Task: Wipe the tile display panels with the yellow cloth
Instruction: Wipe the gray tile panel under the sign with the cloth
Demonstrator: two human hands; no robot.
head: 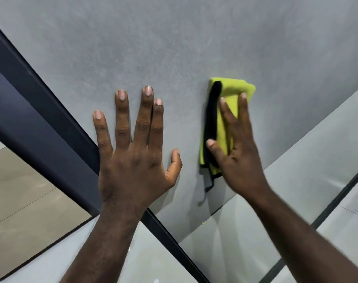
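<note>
Now, the right hand presses the yellow cloth flat against the grey tile panel. Its fingers are straight and a little apart on top of the cloth, with the thumb resting on the black trim. The cloth is folded into a long strip directly under those fingers. Its long axis runs the way they point, up the panel. One end pokes out beyond the fingertips, and a loose tail trails below the thumb. The left hand lies flat on bare panel on the thumb side of the cloth, fingers fanned out, holding nothing and not touching the cloth. The right hand is on the cloth, so the next stroke looks like its job, probably a sweep across the strip's length.
</note>
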